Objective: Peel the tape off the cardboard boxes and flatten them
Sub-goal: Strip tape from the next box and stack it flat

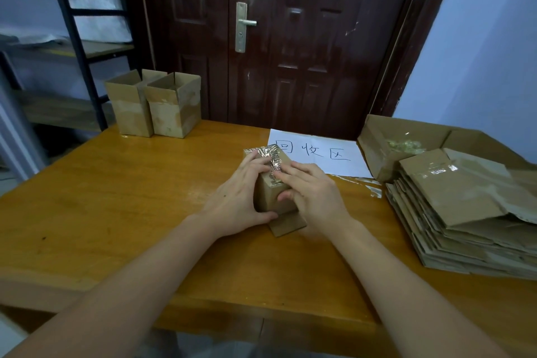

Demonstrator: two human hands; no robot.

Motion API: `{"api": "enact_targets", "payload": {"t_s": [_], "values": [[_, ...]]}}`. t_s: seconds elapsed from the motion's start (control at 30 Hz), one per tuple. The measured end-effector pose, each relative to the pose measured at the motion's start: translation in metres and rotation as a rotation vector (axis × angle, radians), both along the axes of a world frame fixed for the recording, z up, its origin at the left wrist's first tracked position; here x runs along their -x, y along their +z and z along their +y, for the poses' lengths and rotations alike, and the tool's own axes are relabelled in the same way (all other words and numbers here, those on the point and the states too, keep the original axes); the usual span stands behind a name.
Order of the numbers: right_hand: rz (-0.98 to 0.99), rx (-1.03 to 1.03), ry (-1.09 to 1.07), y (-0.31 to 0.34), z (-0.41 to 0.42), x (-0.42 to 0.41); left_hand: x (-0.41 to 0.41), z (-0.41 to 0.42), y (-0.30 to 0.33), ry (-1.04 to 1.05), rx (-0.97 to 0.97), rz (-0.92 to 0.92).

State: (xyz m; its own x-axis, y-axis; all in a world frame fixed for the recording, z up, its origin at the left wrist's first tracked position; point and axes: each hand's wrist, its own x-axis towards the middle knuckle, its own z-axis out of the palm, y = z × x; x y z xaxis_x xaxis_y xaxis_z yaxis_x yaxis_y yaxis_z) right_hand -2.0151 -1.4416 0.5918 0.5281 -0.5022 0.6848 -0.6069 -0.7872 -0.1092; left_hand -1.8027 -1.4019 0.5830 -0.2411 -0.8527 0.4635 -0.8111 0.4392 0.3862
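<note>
Three boxes [268,183], perhaps; one sheet [316,155].

Only one text can be read. Three large handwritten Chinese characters, 回收区, are written in dark ink on a white sheet of paper [319,157]. The sheet is laid flat on the desk [116,197], at its far edge. No other label, brand or number can be read.

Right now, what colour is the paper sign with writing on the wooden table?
White with black handwriting, the paper sign shows best in the head view.
</note>
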Motion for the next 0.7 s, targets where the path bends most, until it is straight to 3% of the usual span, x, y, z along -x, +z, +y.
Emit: {"api": "enact_targets", "payload": {"t_s": [0.17, 0.4, 0.57, 0.7], "values": [[-0.054, 0.052, 0.007, -0.0017, -0.0039, -0.0014, -0.0010, -0.0012, 0.0003, 0.003, -0.005, 0.000], [-0.045, -0.066, 0.036, 0.0026, -0.0075, 0.0041, -0.0029, -0.0031, 0.0030, -0.005, -0.038, -0.014], [0.028, 0.115, 0.055, 0.0055, 0.0000, 0.0018, -0.0007, -0.0036, -0.0006, -0.004, -0.005, 0.006], [-0.044, 0.269, 0.107, 0.0013, 0.0002, -0.0016, -0.0028, -0.0029, 0.0015, -0.011, -0.003, -0.005]]}}
